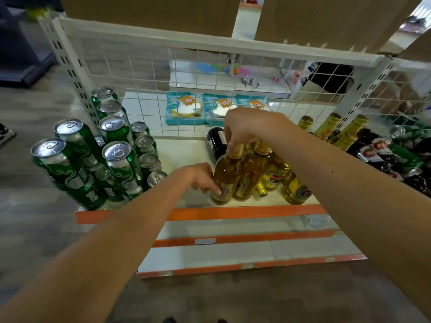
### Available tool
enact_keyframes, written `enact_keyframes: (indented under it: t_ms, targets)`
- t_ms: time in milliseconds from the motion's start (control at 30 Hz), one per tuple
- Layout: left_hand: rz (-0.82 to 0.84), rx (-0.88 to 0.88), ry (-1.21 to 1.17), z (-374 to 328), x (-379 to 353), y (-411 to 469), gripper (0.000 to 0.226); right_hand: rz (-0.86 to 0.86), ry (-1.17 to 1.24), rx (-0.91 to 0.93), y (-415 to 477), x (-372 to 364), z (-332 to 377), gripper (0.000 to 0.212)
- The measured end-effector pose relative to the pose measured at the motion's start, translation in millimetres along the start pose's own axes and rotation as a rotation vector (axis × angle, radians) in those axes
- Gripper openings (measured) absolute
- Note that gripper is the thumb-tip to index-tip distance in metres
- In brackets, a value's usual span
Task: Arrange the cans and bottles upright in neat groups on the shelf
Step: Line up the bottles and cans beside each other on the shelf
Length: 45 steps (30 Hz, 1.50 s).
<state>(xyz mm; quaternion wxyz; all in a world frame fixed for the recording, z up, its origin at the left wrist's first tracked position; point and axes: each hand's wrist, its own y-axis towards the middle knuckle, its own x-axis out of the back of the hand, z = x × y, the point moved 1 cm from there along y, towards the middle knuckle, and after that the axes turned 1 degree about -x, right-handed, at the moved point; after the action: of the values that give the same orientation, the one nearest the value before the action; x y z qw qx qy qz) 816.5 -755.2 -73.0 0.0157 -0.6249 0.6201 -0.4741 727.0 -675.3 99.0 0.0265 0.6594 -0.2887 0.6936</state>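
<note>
On the white shelf [186,150] with an orange front edge, several green cans [116,159] stand upright in a group at the left. An upright yellow glass bottle [225,176] stands near the front middle. My right hand [242,129] grips its neck from above. My left hand [201,177] curls against the bottle's lower body, with fingertips on its label. More yellow bottles [272,171] stand beside it to the right, and one small bottle [261,191] lies flat among them. A dark bottle [217,142] stands behind.
A white wire grid [186,73] backs the shelf. Gold-capped bottles [331,127], dark bottles and green cans [405,159] crowd the shelf to the right. Blue snack packets [184,108] lie behind the grid. Lower orange-edged shelves [233,238] jut out below.
</note>
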Motion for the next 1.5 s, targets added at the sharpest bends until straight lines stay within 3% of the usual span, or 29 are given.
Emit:
enact_keyframes:
  t_ms: [233, 333, 467, 667, 967, 1133, 1333, 1500]
  targets:
    - [0.053, 0.085, 0.08, -3.8, 10.5, -12.1, 0.062, -0.013, 0.101, 0.096, 0.4, 7.2, -8.3, 0.051]
    - [-0.088, 0.085, 0.234, -9.9, 24.9, -11.7, 0.059, -0.113, 0.216, 0.101, 4.3, 20.3, -16.2, 0.057]
    - [-0.283, 0.048, 0.268, -21.5, 51.2, -8.6, 0.05, -0.142, 0.404, 0.034, 20.5, 32.9, -36.1, 0.046]
    - [-0.387, 0.002, 0.298, -27.2, 87.4, 28.8, 0.046, 0.062, 0.458, -0.113, 77.6, 16.3, -67.4, 0.048]
    - [-0.348, -0.104, 0.374, -30.5, 111.7, 102.2, 0.045, 0.274, 0.531, -0.243, 149.4, -37.3, -95.9, 0.045]
    - [-0.344, -0.159, 0.417, -34.8, 120.0, 125.6, 0.05, 0.455, 0.655, -0.314, 166.7, -71.4, -101.5, 0.049]
    - [-0.295, -0.179, 0.492, -45.2, 124.9, 140.1, 0.048, 0.527, 0.765, -0.379, 170.2, -103.3, -99.0, 0.047]
    - [-0.255, -0.142, 0.541, -49.5, 125.1, 148.4, 0.061, 0.658, 0.811, -0.419, 163.3, -118.1, -89.6, 0.062]
